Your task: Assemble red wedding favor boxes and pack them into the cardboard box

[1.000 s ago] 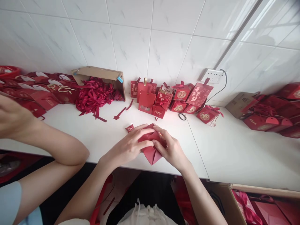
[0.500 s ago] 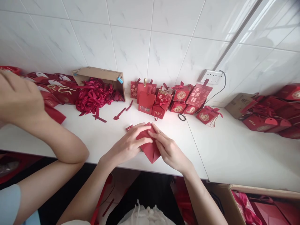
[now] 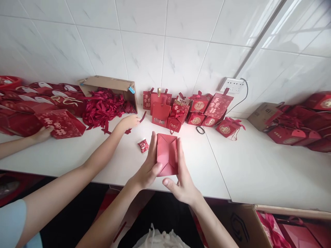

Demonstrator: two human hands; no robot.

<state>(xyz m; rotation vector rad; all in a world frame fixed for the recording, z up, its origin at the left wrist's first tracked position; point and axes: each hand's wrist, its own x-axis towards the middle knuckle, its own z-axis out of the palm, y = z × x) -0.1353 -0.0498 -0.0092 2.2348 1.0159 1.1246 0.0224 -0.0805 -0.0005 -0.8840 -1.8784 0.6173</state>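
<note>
1 co-worker hand (image 3: 44, 134) at a printed box (image 3: 62, 125), far left, then 2nd hand (image 3: 130, 121) just beside a dark strip (image 3: 143, 116), right of the ribbon pile (image 3: 104, 108). Next, small packet (image 3: 143, 145) on the white table (image 3: 258, 172), then left hand (image 3: 148, 169) grasping folded red box (image 3: 167, 153) along its left side, box between both hands near the table's front edge. Then right hand (image 3: 183, 182) with fingers laid along the box's right side, thumb splayed clear; farther right, black ring (image 3: 197, 127).
</note>
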